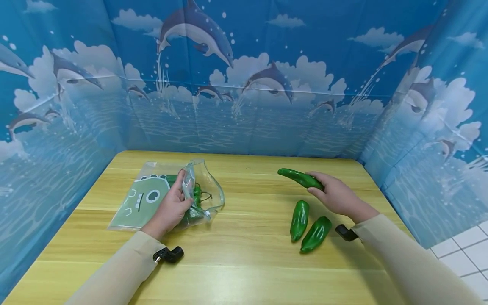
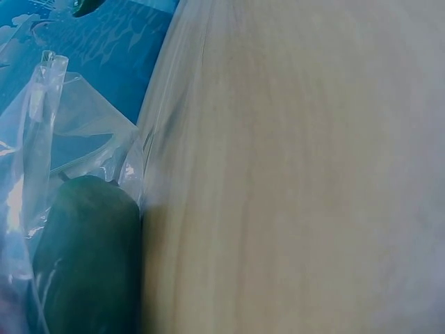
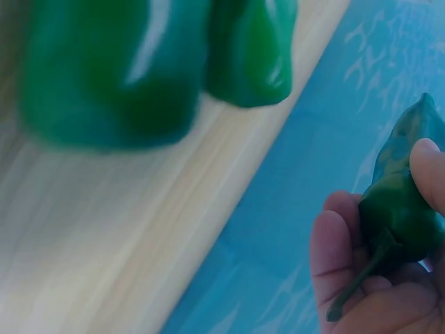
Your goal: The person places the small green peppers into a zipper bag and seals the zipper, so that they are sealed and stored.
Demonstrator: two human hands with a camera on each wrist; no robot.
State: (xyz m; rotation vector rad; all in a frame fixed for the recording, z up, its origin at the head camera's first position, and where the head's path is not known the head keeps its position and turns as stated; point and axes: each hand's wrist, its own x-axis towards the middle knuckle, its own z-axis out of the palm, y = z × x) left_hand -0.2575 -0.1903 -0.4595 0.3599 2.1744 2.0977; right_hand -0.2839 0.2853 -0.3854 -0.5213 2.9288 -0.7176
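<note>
My left hand (image 1: 171, 210) grips a clear zip bag (image 1: 127, 212) near its gaping mouth, which faces right. A green cartoon monster is printed on the bag. Inside show green peppers (image 1: 197, 194) with thin stems; one pepper (image 2: 90, 257) fills the lower left of the left wrist view, behind the plastic. Over the table's right part, my right hand (image 1: 339, 198) holds a long green pepper (image 1: 297, 176), its tip pointing left toward the bag. In the right wrist view, thumb and fingers wrap this pepper (image 3: 400, 216), stem at the palm.
Two more glossy green peppers, one upright in view (image 1: 300, 221) and one slanted (image 1: 316, 234), lie on the wooden table (image 1: 244, 258) just below my right hand. A blue dolphin-print curtain (image 1: 244, 114) stands along the table's back and sides. White tiles (image 1: 463, 250) show at lower right.
</note>
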